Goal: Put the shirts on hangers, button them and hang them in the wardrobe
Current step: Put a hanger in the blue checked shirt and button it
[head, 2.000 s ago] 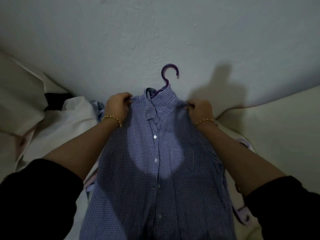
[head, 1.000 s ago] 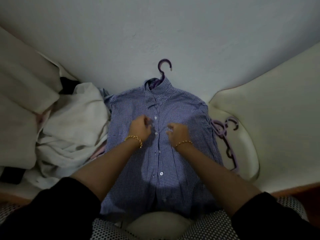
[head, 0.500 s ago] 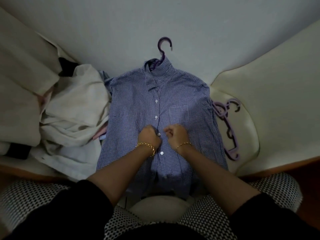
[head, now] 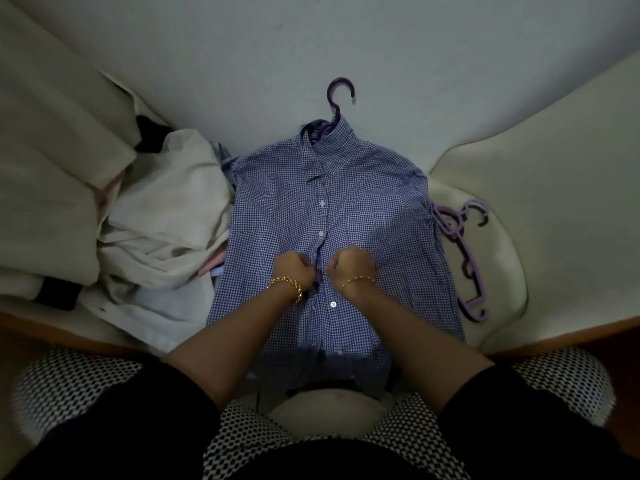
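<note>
Your left hand (head: 292, 269) and right hand (head: 349, 264) sit side by side at mid-frame, each with fingers curled, pinching the front edges of the checked shirt (head: 363, 216) where they meet. The shirt lies flat beneath both hands on its purple hanger (head: 337, 98), whose hook points to the upper centre. Spare hangers (head: 465, 258) lie right of the shirt, and a heap of pale clothes (head: 159, 230) lies to its left.

left cream cushion (head: 52, 133) | right cream cushion (head: 554, 202) | black item (head: 57, 292) far left | wooden edge (head: 571, 332)
</note>
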